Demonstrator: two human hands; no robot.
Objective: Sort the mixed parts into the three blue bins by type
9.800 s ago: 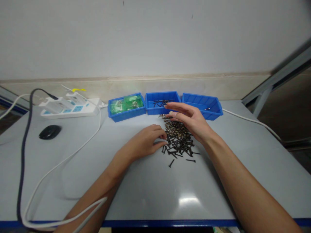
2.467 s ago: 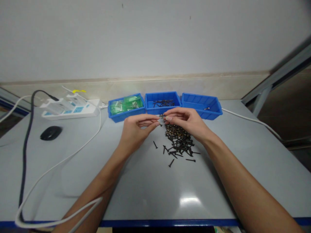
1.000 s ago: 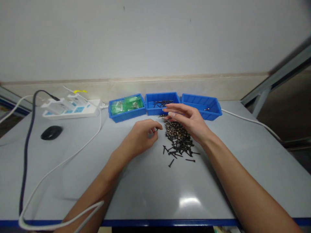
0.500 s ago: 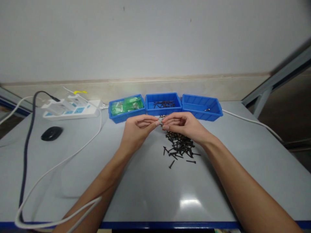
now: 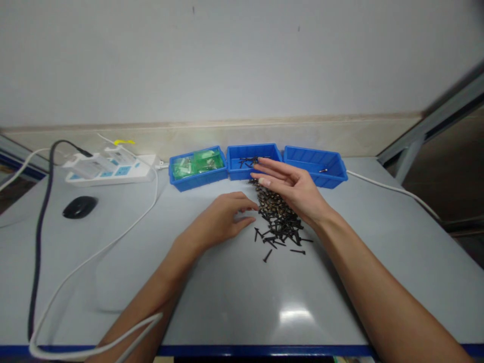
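A heap of small dark screws point(image 5: 282, 227) lies on the grey table, with brassy or shinier pieces in its upper part. My left hand point(image 5: 229, 217) is at the left edge of the heap, thumb and fingers apart. Its fingertips are close to the pieces, and I see nothing held. My right hand point(image 5: 293, 189) is open over the top of the heap, fingers stretched left in front of the middle blue bin point(image 5: 236, 174). That bin holds dark screws, partly hidden by the fingers.
The left blue bin point(image 5: 200, 180) contains green-and-clear packets point(image 5: 207, 160). A small metal piece point(image 5: 323, 170) lies in the right blue bin point(image 5: 302, 157). Leftward are a white power strip point(image 5: 141, 175) and black mouse point(image 5: 80, 207). A white cable point(image 5: 94, 252) loops across my left forearm.
My hands have separated from the small pale piece they pinched together. The left moved down to the heap; the right opened and lifted slightly. The pale piece is no longer visible.
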